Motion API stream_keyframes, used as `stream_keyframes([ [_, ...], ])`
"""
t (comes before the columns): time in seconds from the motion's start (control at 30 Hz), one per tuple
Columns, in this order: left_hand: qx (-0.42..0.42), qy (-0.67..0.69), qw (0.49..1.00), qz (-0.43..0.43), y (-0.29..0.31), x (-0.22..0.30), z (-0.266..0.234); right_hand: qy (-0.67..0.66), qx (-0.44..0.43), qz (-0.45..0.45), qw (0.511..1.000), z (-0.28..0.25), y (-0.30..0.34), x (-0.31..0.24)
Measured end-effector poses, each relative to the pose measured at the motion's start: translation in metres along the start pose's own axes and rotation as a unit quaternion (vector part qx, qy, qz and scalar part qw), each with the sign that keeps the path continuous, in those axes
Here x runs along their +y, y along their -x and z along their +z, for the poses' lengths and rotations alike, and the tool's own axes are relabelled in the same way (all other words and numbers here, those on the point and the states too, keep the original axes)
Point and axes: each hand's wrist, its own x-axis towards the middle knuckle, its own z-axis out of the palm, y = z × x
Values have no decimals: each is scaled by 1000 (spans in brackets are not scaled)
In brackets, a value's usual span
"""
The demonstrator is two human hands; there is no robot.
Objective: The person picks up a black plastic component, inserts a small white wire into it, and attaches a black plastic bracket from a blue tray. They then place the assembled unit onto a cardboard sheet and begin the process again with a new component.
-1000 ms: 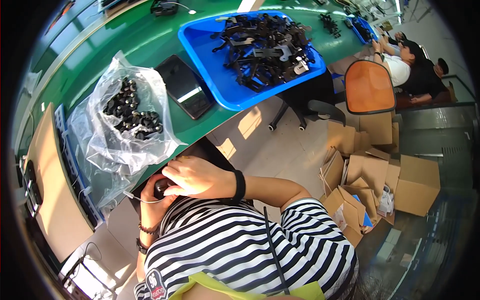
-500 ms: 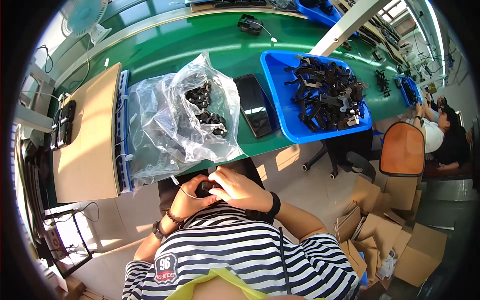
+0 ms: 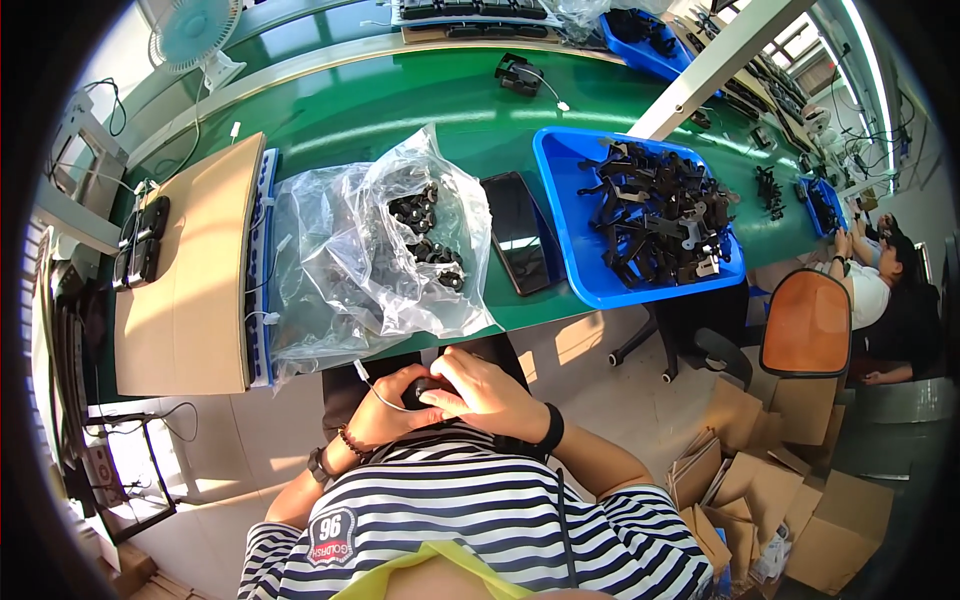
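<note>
Close to my body, below the table's front edge, both hands are closed around a small black part [image 3: 418, 392] with a thin white cable. My left hand [image 3: 385, 412] grips it from the left, and the cable's white connector [image 3: 361, 369] sticks out above that hand. My right hand [image 3: 485, 392] holds the part from the other side, thumb and fingers on it. Fingers cover most of the part, so its exact kind is unclear. Ahead on the table lies a clear plastic bag [image 3: 330, 270] with small round black pieces [image 3: 425, 225] inside.
A dark phone-like device [image 3: 517, 235] lies beside a blue tray [image 3: 556, 205] heaped with black brackets [image 3: 660, 215]. Cardboard [image 3: 190, 320] bearing black units [image 3: 150, 240] is at left. Farther back sits another cabled black part [image 3: 518, 75]. An orange-backed chair [image 3: 805, 320], cardboard boxes [image 3: 765, 460] and co-workers are at right.
The view has tilted slightly, so the table and its contents appear lower and a little to the right. Both hands keep hold of the black part, with only slight finger movement.
</note>
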Motion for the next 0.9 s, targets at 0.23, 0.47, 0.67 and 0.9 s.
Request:
stream_keyframes([
  [0.23,-6,29,999,-20,0,1,1,23,18,9,1000,2,-1,-7],
  [0.47,-1,-8,1000,-27,0,4,-4,-40,18,-8,999,-2,-3,-7],
  [0.67,-9,23,999,-24,0,8,-4,-48,-2,7,999,-11,-3,-10],
  [0.9,-22,-14,999,-22,-1,17,-4,-29,6,22,999,-6,-2,-7],
])
